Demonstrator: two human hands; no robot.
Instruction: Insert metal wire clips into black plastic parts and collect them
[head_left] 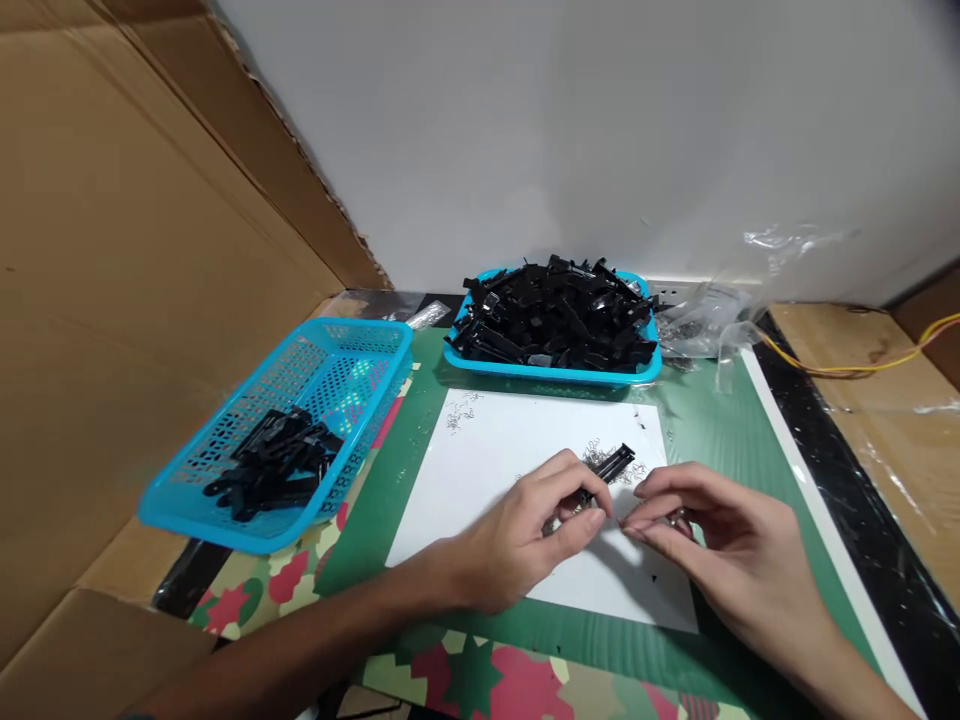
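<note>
Left hand pinching black part, right hand fingertips together, contents unclear to me; a stray knuckle could scatter the loose wires

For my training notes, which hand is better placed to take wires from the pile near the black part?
Likely the right hand: it is close to the wire pile, while the left hand is busy holding the black part.
</note>
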